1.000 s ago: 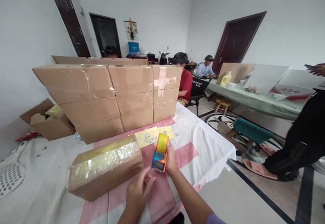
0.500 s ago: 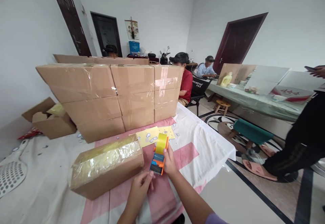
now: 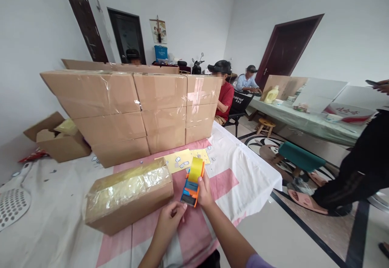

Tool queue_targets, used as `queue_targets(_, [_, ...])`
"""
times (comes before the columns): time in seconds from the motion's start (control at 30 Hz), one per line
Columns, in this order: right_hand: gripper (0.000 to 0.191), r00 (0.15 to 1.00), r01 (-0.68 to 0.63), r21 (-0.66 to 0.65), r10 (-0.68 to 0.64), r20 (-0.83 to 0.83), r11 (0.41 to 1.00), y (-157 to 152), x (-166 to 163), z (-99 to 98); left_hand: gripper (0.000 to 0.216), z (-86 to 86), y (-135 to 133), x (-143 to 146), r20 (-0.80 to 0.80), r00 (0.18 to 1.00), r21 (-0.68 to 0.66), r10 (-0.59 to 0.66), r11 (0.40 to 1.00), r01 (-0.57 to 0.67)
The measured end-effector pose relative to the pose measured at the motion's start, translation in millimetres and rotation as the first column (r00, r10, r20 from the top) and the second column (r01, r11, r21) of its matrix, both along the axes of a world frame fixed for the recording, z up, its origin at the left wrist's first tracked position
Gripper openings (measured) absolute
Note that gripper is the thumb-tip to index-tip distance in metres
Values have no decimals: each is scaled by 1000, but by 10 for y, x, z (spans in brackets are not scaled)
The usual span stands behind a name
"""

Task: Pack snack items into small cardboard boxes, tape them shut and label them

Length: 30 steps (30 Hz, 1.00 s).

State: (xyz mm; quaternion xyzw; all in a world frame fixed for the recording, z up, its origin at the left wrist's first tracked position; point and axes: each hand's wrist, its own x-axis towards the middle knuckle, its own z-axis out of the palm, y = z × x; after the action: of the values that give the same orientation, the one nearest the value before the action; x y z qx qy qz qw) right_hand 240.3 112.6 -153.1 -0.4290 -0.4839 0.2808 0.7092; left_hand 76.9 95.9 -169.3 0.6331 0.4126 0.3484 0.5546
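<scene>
My right hand (image 3: 204, 191) grips an orange and blue tape dispenser (image 3: 191, 187) with a yellow roll, held just above the table. Just below the dispenser's mouth, my left hand (image 3: 170, 219) has its fingers pinched together, seemingly on the tape's loose end, though the tape itself is too thin to see. To the left of both hands lies a brown cardboard box (image 3: 129, 195) whose top is covered in clear tape.
A wall of taped cardboard boxes (image 3: 130, 110) stands across the table's back. Yellow sticker sheets (image 3: 182, 159) lie behind the dispenser. An open box (image 3: 56, 140) sits at far left. The table edge (image 3: 273, 179) drops off at right, where a person in black (image 3: 361, 166) stands. Other people sit beyond.
My left hand has come up closer to the dispenser's mouth and pinched shut there. The dispenser has barely moved.
</scene>
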Motion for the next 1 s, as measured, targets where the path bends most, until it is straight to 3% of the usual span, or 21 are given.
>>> queue_targets(0.1, [44, 1000, -3, -10, 3, -16, 1000, 8, -16, 3, 49, 39, -24, -30, 2, 1000, 29, 22, 999, -22])
queue_targets(0.27, [47, 999, -48, -45, 46, -27, 998, -5, -43, 53, 37, 113, -56, -56, 58, 972, 98, 227, 968, -232])
queue_targets(0.5, [49, 995, -104, -53, 103, -14, 993, 23, -88, 38, 26, 105, -69, -26, 102, 966, 2, 238, 971, -240])
queue_targets(0.7, [46, 984, -176, -51, 178, 29, 983, 15, -107, 0, 23, 114, -80, -38, 63, 967, 54, 245, 967, -249])
queue_targets(0.83, [44, 988, -151, -87, 154, 30, 985, 16, -112, 25, 30, 126, -121, -93, 29, 975, 244, 221, 944, -221])
queue_targets(0.93, [44, 987, -158, -97, 155, -41, 983, 28, -114, 36, 24, 132, -151, -118, -39, 983, 521, 177, 843, -131])
queue_targets(1.0, [44, 984, -160, -107, 150, -93, 981, 32, -111, 32, 23, 126, -158, -112, -121, 979, 636, 164, 770, -50])
